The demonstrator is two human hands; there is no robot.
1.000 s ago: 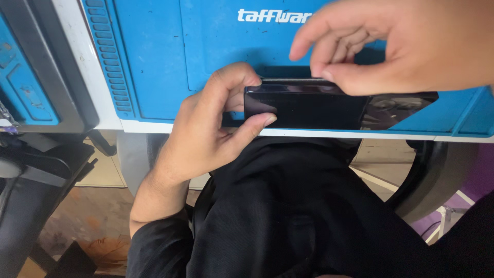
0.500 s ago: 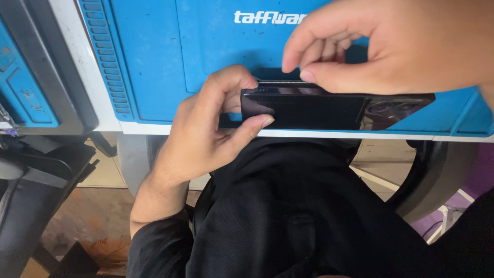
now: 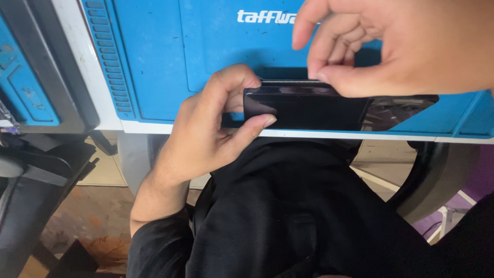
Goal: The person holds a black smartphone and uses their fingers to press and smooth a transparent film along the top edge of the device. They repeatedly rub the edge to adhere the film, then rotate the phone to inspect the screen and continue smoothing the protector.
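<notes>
Lying along the near edge of a blue mat (image 3: 154,56), a dark phone (image 3: 314,108) with a glossy black face is held lengthwise between two hands. Its left end is gripped by the left hand (image 3: 206,134), whose fingers (image 3: 231,77) are curled over the far edge while the thumb is pressed against the near edge. The far edge, toward the middle of the phone, is pinched by the right hand (image 3: 401,46), with the thumb laid flat on the glass and the fingertips (image 3: 321,72) bent down behind it; whether anything small is held between them cannot be told. The mat is spread over a white tabletop (image 3: 87,62), of which a pale strip is seen at the left and along the front edge under the phone. A ribbed band of small slots is moulded down the mat's left side, and white lettering is printed near its top. A second blue mat (image 3: 23,82) is seen at the far left, framed by a dark grey bar (image 3: 56,67). Below the tabletop edge, black clothing (image 3: 288,216) fills the lower middle, a black chair (image 3: 31,195) stands to the left, and a worn brownish floor (image 3: 87,216) is visible beneath. A dark curved chair arm (image 3: 437,175) is seen at the right.
</notes>
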